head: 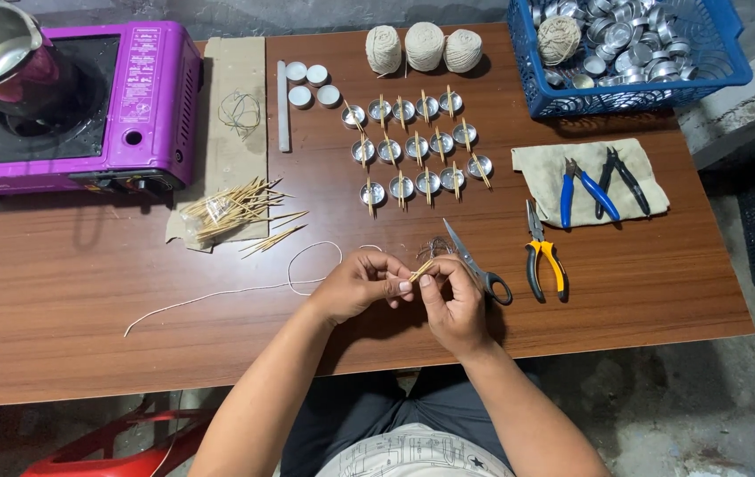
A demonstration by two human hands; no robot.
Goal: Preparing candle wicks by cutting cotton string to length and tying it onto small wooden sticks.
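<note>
My left hand (358,284) and my right hand (453,299) meet over the front middle of the brown table (86,336). Together they pinch a short wooden toothpick (421,268) between the fingertips. A white string (245,290) runs from my left hand across the table to the left, with a loop near my fingers. Grey scissors (476,263) lie shut just right of my right hand. Beyond my hands stand rows of small metal cups (417,146), each with a toothpick laid across it.
A pile of toothpicks (234,210) lies on cardboard at left, beside a purple portable stove (86,106) with a steel pot. Yellow pliers (543,256), blue and black pliers on a cloth (591,181), three twine balls (423,46), white candles (308,83), and a blue basket (713,62) of cups.
</note>
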